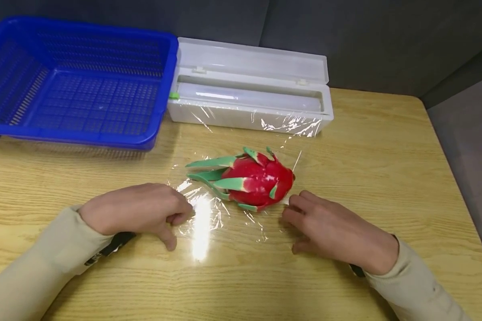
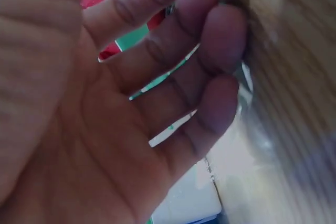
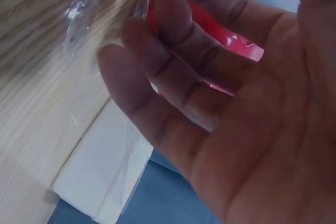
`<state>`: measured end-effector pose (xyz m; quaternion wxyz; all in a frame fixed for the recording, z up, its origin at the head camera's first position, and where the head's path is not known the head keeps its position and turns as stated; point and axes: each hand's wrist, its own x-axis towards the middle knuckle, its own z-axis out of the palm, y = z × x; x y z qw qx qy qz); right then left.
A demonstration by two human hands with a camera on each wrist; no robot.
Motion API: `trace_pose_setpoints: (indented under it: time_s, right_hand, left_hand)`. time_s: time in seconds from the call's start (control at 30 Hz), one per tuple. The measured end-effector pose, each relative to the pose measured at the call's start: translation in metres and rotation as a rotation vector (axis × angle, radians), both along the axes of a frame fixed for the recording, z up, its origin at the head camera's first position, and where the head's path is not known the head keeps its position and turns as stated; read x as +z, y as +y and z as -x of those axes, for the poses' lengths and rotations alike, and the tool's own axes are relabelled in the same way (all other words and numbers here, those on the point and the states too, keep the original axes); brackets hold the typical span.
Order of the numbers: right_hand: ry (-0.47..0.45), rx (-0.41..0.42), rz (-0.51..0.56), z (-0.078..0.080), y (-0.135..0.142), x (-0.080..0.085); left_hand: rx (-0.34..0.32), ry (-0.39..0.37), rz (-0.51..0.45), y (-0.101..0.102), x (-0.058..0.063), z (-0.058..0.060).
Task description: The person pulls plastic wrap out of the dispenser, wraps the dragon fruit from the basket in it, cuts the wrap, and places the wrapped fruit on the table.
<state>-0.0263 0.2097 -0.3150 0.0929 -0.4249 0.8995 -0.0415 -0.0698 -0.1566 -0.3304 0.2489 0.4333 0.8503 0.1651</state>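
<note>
A red dragon fruit with green scales (image 1: 261, 180) lies on its side on a sheet of clear plastic wrap (image 1: 214, 214). The film stretches toward me from a roll (image 1: 249, 96) in a white dispenser box (image 1: 241, 117). At the sheet's near left stands my left hand (image 1: 144, 209), its fingertips at the film and its thumb apart. My right hand (image 1: 333, 227) is just right of the fruit's tip, fingertips low over the film. Both wrist views show loosely bent fingers (image 2: 173, 77) and bare palms. Whether the fingertips press the film is unclear.
A blue plastic basket (image 1: 166, 89) stands at the back left against the box. The box's lid (image 1: 253, 60) is raised at the rear. A small green tab (image 1: 174, 96) shows at its left end. A wooden table (image 1: 393, 169) is underneath, with dark panels (image 1: 369, 49) behind.
</note>
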Motion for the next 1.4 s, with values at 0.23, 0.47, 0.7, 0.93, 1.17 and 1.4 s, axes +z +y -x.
trace_pose_setpoints:
  time_s: [0.23,0.47,0.7,0.93,1.17,1.4]
  right_hand:
    - [-0.131,-0.012,-0.041,0.001,0.0,-0.004]
    - [-0.185,0.022,-0.08,0.001,0.001,-0.009]
    - [-0.15,0.085,-0.025,0.002,0.003,-0.01]
    - [-0.159,0.111,0.023,0.002,0.005,-0.008]
    - [-0.198,0.078,0.019,0.001,0.008,0.001]
    - [-0.165,0.053,0.036,0.0,0.012,0.01]
  left_hand:
    - [0.023,-0.033,0.035,-0.005,-0.001,0.002]
    - [0.038,-0.061,0.07,-0.01,0.001,0.004]
    - [0.017,-0.069,0.062,-0.014,0.004,0.004]
    - [0.0,-0.052,0.047,-0.016,0.006,0.001]
    - [-0.049,0.101,-0.004,-0.022,0.014,0.0]
    - [-0.027,0.13,-0.072,-0.024,0.025,0.0]
